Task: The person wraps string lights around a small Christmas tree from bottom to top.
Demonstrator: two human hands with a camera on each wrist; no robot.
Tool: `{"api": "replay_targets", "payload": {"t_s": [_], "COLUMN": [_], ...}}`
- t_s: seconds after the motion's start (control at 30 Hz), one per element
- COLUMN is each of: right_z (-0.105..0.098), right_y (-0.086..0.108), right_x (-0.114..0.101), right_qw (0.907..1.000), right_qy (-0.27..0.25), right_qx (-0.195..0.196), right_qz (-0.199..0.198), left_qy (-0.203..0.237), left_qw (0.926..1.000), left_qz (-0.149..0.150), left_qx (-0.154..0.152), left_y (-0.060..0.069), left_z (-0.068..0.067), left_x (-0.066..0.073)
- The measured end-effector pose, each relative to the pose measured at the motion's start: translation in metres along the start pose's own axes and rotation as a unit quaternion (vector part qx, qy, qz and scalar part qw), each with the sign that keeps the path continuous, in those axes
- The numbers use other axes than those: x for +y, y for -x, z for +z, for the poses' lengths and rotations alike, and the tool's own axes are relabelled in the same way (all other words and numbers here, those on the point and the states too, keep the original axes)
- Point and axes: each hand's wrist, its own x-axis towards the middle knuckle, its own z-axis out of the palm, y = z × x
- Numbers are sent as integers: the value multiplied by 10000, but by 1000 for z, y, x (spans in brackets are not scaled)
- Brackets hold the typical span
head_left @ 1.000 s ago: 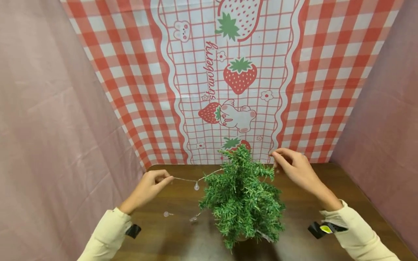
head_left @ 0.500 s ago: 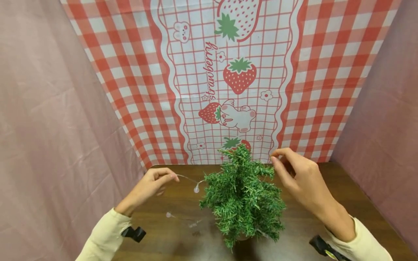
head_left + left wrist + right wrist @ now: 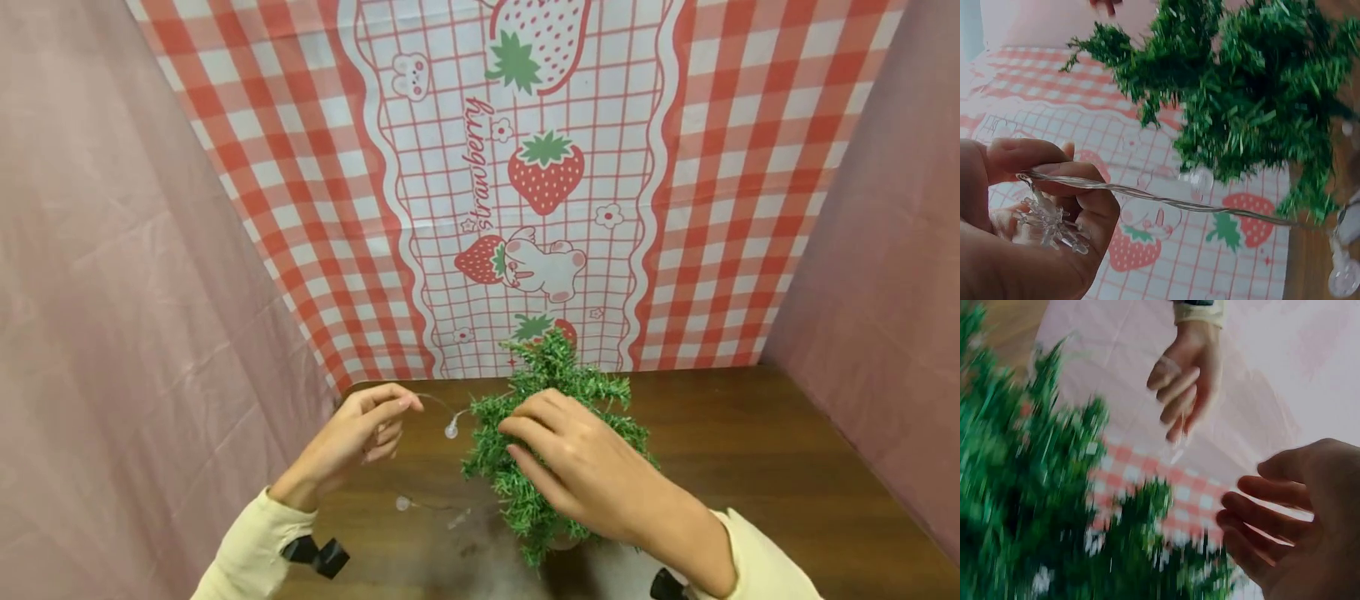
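Note:
A small green artificial Christmas tree [image 3: 555, 367] stands on the brown table. To its left, my left hand [image 3: 360, 433] pinches the clear wire of a string of lights [image 3: 1166, 201] between thumb and fingers. In the left wrist view a clear snowflake-shaped piece [image 3: 1054, 225] hangs at that hand's fingers. A round clear bulb [image 3: 452, 429] dangles from the wire between hand and tree. My right hand [image 3: 592, 467] is in front of the tree, fingers loosely bent and holding nothing; in the right wrist view its fingers [image 3: 1266, 515] are apart from the thumb.
Another clear bulb [image 3: 402, 503] lies low at the left of the tree, on or just above the wooden table [image 3: 750, 467]. Behind stands a red checked strawberry cloth [image 3: 547, 175]. Pink curtains [image 3: 150, 292] hang on both sides.
My right hand has left the tree's right side and moved left across its front. The left hand keeps the wire, shifting slightly right; the wire has gone from taut to slack.

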Motion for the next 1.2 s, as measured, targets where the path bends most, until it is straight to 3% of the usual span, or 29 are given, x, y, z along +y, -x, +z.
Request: {"api": "replay_targets", "payload": {"t_s": [0.27,0.37,0.5,0.63,0.7,0.77,0.83,0.87,0.93,1.03,1.1,1.2], "right_z": [33,46,66,90,101,111,119,122,124,122,117,110], "right_y": [-10,-12,-14,-14,-14,-15,-16,-16,-15,-11,-7,0], "right_x": [-32,-38,-39,-37,-36,-35,-34,-33,-32,-32,-34,-37], "right_qw": [9970,9942,9830,9684,9491,9109,8629,8436,8168,8035,8007,8044], "right_qy": [-1,-165,-538,-1265,-2126,-3185,-4115,-4435,-4835,-5134,-5248,-5278], "right_qx": [-683,-1067,-1546,-1632,-1493,-1266,-925,-764,-544,-357,-308,-317], "right_qz": [-366,-11,834,1397,1783,2299,2785,2930,3100,2992,2874,2709], "left_qy": [565,637,600,609,686,777,864,899,920,920,917,958], "left_qw": [9982,9977,9979,9976,9968,9957,9946,9941,9931,9911,9897,9880], "left_qz": [118,168,225,248,277,343,426,451,468,344,226,114], "left_qx": [-146,-126,-12,217,302,355,377,415,559,902,1071,1204], "left_y": [7,9,10,9,8,7,6,5,4,3,2,1], "left_z": [13,17,23,27,29,29,29,28,28,26,25,24], "left_x": [0,1,2,2,1,0,-1,-1,-2,-4,-6,-10]}}
